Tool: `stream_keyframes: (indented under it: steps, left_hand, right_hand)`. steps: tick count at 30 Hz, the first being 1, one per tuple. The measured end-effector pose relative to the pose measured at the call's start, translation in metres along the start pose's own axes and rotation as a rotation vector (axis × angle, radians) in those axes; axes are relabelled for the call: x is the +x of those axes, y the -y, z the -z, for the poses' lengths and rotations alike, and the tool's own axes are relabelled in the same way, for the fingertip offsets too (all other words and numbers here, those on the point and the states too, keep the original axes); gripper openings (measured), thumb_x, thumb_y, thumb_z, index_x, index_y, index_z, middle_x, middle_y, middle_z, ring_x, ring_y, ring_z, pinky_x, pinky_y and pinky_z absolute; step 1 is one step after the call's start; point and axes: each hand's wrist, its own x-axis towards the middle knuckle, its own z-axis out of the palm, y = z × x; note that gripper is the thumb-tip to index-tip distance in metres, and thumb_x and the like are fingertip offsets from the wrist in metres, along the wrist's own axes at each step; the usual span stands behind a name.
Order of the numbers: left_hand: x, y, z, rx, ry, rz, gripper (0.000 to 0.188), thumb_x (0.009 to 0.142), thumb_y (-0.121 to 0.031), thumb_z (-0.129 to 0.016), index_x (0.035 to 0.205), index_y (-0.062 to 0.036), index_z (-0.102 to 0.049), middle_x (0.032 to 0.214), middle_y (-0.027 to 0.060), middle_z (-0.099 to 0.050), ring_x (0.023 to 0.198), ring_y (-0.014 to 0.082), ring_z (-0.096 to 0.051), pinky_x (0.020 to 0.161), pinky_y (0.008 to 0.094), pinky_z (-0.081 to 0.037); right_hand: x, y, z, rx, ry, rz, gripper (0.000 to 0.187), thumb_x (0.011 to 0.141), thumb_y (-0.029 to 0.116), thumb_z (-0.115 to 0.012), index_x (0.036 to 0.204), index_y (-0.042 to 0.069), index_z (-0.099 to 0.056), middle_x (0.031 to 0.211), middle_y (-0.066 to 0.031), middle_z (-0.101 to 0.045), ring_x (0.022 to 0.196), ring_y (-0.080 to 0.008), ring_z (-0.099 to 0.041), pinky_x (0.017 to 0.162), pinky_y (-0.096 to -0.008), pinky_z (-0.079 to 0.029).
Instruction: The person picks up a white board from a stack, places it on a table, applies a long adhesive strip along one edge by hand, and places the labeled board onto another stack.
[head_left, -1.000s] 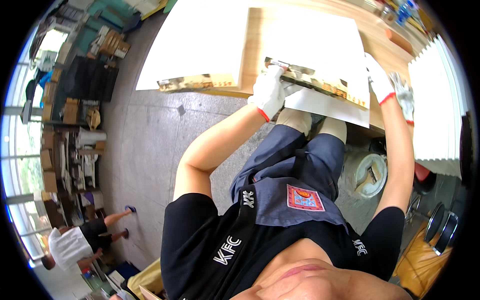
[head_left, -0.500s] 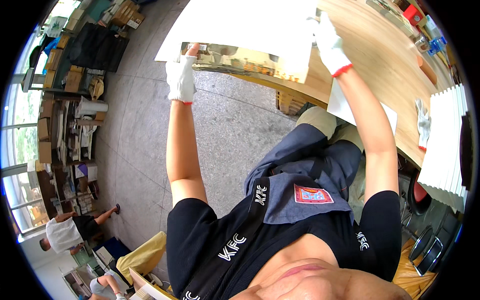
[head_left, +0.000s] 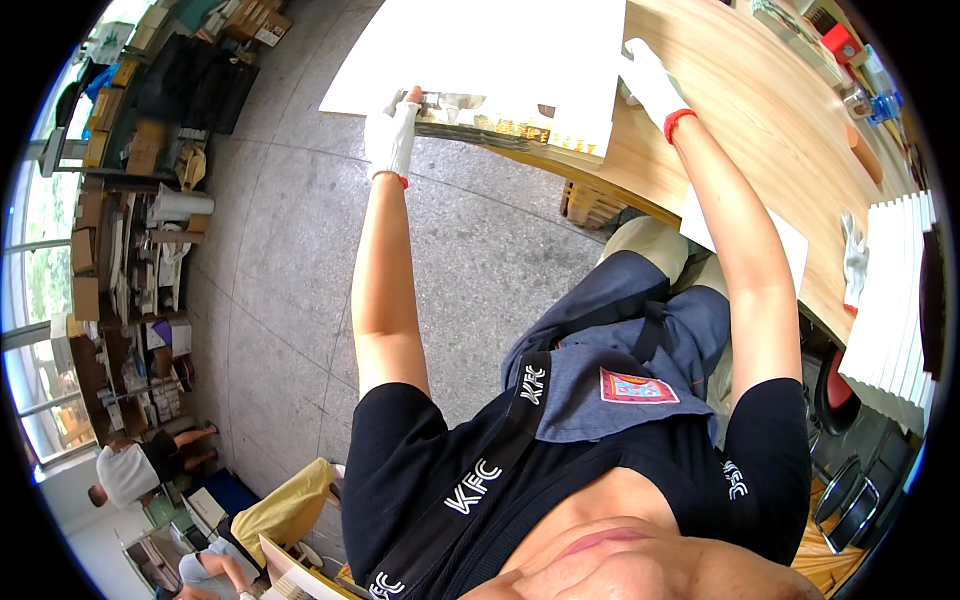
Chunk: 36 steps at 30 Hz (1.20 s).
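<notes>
A large white sheet [head_left: 480, 50] lies over printed sheets at the near left edge of the wooden table [head_left: 720, 60]. A strip of printed picture [head_left: 490, 118] in gold and dark tones shows along the near edge. My left hand [head_left: 392, 138], in a white glove with a bare thumb tip, pinches that edge near its left corner, thumb on top. Its other fingers are partly hidden. At the right edge of the sheets is my gloved right hand [head_left: 650, 88], its fingers stretched out beside the edge and apparently holding nothing.
Another white sheet [head_left: 800, 250] lies partly under my right forearm. A spare glove [head_left: 853, 260] and a stack of white boards [head_left: 885, 300] are at the right. Below the table edge stands a wooden pallet [head_left: 590, 205]. Shelves [head_left: 135, 290] line the left; people are at lower left.
My left hand has shifted a little right, and the printed strip beside it now shows narrower under the white sheet. My right hand has moved slightly down along the right edge.
</notes>
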Motion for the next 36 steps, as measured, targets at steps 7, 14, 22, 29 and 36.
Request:
stream_keyframes:
  steps: [7, 14, 22, 29, 36]
  left_hand:
    - [0.002, 0.012, 0.003, 0.0, -0.07, 0.027, 0.039, 0.09, -0.038, -0.066, 0.101, -0.0015, -0.073, 0.088, 0.0101, -0.073, 0.082, 0.0186, -0.065, 0.078, 0.0316, -0.048]
    - [-0.001, 0.016, 0.003, -0.15, -0.032, 0.054, 0.044, 0.087, -0.035, -0.073, 0.112, 0.0013, -0.072, 0.1, 0.0106, -0.072, 0.092, 0.018, -0.063, 0.088, 0.0325, -0.047]
    - [0.005, -0.079, -0.019, 0.176, 0.104, -0.215, 0.071, 0.089, -0.016, -0.069, 0.152, -0.0126, -0.038, 0.152, 0.0142, -0.044, 0.138, 0.0278, -0.043, 0.113, 0.0386, -0.036]
    - [-0.128, -0.311, -0.167, -0.521, 1.03, -0.655, 0.065, 0.094, -0.008, -0.061, 0.152, -0.0005, -0.033, 0.153, 0.0175, -0.04, 0.14, 0.027, -0.041, 0.113, 0.0345, -0.034]
    - [-0.287, -0.491, -0.309, -0.625, 1.748, -0.419, 0.061, 0.102, -0.047, -0.045, 0.142, -0.002, -0.039, 0.131, 0.0156, -0.056, 0.105, 0.023, -0.057, 0.09, 0.0344, -0.046]
  right_hand:
    - [0.0, 0.005, -0.007, -0.159, -0.028, 0.04, 0.052, 0.093, 0.056, -0.053, 0.119, 0.011, -0.054, 0.113, -0.0145, -0.068, 0.098, -0.0258, -0.066, 0.084, -0.0377, -0.049]
    - [-0.017, 0.015, -0.004, -0.089, -0.023, 0.132, 0.051, 0.095, 0.049, -0.052, 0.122, 0.007, -0.057, 0.122, -0.0188, -0.065, 0.109, -0.0296, -0.064, 0.091, -0.0401, -0.05]
    - [-0.077, 0.063, 0.034, -0.215, 0.057, 0.281, 0.05, 0.094, 0.05, -0.053, 0.124, 0.009, -0.057, 0.107, -0.0156, -0.066, 0.099, -0.0255, -0.066, 0.083, -0.0363, -0.051]
    - [-0.232, 0.004, 0.103, -0.002, 0.172, 0.154, 0.054, 0.09, 0.056, -0.056, 0.127, 0.016, -0.056, 0.098, -0.0114, -0.07, 0.094, -0.0292, -0.068, 0.083, -0.0389, -0.05]
    - [-0.332, -0.089, 0.134, 0.104, -0.1, 0.046, 0.035, 0.091, 0.042, -0.062, 0.106, 0.011, -0.066, 0.079, -0.005, -0.068, 0.063, -0.0163, -0.064, 0.064, -0.031, -0.05]
